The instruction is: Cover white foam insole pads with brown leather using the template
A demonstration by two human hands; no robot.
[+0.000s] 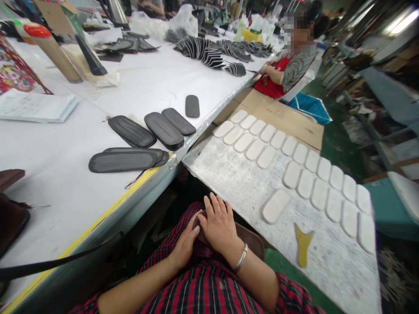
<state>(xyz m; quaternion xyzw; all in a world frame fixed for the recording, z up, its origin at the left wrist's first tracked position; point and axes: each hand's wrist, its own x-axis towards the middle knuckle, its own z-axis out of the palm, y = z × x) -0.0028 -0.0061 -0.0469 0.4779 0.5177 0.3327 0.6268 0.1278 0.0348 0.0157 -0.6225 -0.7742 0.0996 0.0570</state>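
Observation:
A dark brown, leather-like piece (pixel 257 243) lies across my lap, largely covered by my hands. My left hand (pixel 186 240) is closed on its near-left edge, thumb on top. With fingers stretched out, my right hand (pixel 218 222) rests flat over the piece. On the metal-topped board to my right, pale oval pads (pixel 276 206) lie in rows, one of them apart from the rest. Closer to me on that board is a yellow forked piece (pixel 303 245). Dark grey oval pads (pixel 121 161) lie in small overlapping piles on the white table, left of the board.
The white table (pixel 75 152) has a yellow-taped edge. A red-topped tube (pixel 54 54), a paper pad (pixel 37 106) and a brown item (pixel 11 209) stand or lie at left. Farther back are dark curved pieces (pixel 204 51). A person in a red apron (pixel 278 76) sits beyond the cardboard (pixel 278 114).

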